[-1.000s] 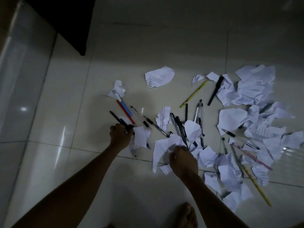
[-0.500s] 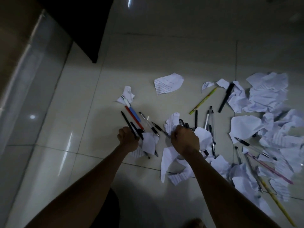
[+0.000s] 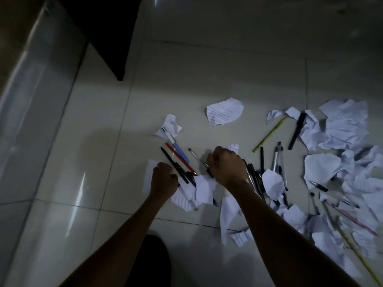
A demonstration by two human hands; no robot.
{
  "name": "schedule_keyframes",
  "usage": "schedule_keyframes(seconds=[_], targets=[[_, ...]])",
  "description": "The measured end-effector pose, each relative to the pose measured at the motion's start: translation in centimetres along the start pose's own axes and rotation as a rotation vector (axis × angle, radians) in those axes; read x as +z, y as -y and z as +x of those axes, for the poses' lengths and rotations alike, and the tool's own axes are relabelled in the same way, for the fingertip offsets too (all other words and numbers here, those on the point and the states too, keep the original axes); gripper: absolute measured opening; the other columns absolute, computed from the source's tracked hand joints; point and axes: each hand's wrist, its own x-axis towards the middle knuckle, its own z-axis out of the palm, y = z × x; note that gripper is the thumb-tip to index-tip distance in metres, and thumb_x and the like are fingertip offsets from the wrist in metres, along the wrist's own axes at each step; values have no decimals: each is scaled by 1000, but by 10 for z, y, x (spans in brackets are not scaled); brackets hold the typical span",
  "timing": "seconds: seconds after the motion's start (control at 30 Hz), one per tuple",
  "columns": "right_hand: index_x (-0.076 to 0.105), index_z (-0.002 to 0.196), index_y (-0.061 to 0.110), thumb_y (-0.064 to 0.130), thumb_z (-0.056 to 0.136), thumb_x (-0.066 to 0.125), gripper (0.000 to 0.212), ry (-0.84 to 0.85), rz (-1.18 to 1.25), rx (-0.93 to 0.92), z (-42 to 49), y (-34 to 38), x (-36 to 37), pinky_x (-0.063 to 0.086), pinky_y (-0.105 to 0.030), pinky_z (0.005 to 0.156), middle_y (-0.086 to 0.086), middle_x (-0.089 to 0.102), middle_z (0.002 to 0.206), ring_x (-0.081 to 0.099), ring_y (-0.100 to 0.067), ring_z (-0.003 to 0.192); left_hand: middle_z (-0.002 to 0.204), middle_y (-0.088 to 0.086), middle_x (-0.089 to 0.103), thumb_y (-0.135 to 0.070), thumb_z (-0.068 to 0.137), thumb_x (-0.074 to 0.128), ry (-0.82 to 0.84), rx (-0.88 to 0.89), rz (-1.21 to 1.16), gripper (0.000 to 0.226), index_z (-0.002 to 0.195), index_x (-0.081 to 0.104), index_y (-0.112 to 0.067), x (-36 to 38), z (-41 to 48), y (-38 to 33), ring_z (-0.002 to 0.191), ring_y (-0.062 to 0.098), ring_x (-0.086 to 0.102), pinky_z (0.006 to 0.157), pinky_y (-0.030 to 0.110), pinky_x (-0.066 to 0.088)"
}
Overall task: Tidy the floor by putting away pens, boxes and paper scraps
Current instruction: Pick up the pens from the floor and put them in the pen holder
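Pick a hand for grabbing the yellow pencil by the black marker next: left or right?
Right. The right hand sits nearer the yellow pencil. The left hand lies farther off, grips black pens, and would have to cross the right arm. The right hand also seems to hold a pen bundle.

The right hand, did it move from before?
Yes. The right hand moved forward, away from the tile seam where it was, up to the small lined paper scrap.
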Motion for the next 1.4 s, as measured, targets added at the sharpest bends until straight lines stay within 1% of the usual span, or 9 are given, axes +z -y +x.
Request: schedule_keyframes(seconds=[0.1, 0.23, 0.4, 0.7, 0.87, 0.97, 1.07, 1.2, 1.4], targets=[[50, 78, 16, 34, 93, 47, 24, 85, 55, 50, 8, 10, 7, 37, -28, 60, -8, 63, 81, 62, -31, 75, 104, 21, 59, 0, 85, 50, -61, -20, -95, 18, 100, 48, -9, -14, 8, -1, 98, 36, 58, 83, 43, 51], [55, 90, 10, 35, 91, 52, 25, 181, 87, 133, 12, 21, 12, 39, -29, 66, -11, 62, 94, 62, -31, 88, 107, 24, 58, 0, 88, 49, -161, 31, -127, 24, 111, 47, -4, -29, 26, -6, 100, 36, 56, 78, 35, 45], [53, 109, 15, 62, 74, 65, 60, 313, 94, 192, 21, 39, 19, 47, -31, 73, -6, 58, 106, 59, -25, 96, 120, 25, 54, -14, 85, 66, -158, -23, -237, 47, 121, 42, 5, -32, 35, -22, 111, 36, 55, 94, 43, 47], [41, 126, 6, 82, 63, 58, 100, 313, 27, 264, 42, 37, 40, 46, -38, 89, -16, 50, 124, 53, -34, 114, 114, 16, 53, -41, 70, 79, -210, -103, -124, 69, 115, 47, 0, -4, 24, -27, 107, 31, 55, 84, 37, 47], [49, 122, 6, 76, 70, 55, 87, 332, 78, 242, 45, 37, 41, 43, -35, 84, -16, 54, 120, 55, -34, 110, 120, 16, 54, -29, 78, 74, -233, -136, -95, 55, 117, 46, -3, 1, 25, -23, 114, 31, 53, 92, 39, 45], [64, 103, 14, 86, 69, 44, 82, 397, 49, 216, 59, 39, 29, 43, -28, 72, -8, 65, 100, 59, -26, 84, 121, 16, 57, -25, 81, 71, -213, -180, -99, 48, 117, 47, -2, 1, 25, -24, 114, 32, 55, 91, 39, 46], [56, 104, 13, 81, 71, 52, 75, 298, -19, 80, 66, 48, 24, 44, -29, 69, -3, 58, 91, 57, -20, 77, 118, 15, 60, -23, 82, 69, -219, -190, -91, 40, 112, 50, -3, 0, 28, -23, 111, 32, 58, 89, 39, 48], [51, 110, 12, 62, 73, 70, 65, 293, 26, -67, 73, 67, 32, 51, -33, 73, -5, 57, 98, 59, -21, 86, 110, 12, 63, -18, 81, 63, -214, -199, -106, 29, 106, 54, -6, -1, 29, -23, 102, 30, 62, 72, 29, 43], [56, 120, 10, 31, 85, 70, 43, 387, 12, -248, 81, 75, 29, 47, -30, 88, -11, 62, 113, 60, -23, 104, 110, 13, 58, -18, 74, 70, -165, -165, -63, 43, 110, 51, -3, -1, 28, -25, 102, 29, 58, 73, 30, 44]])
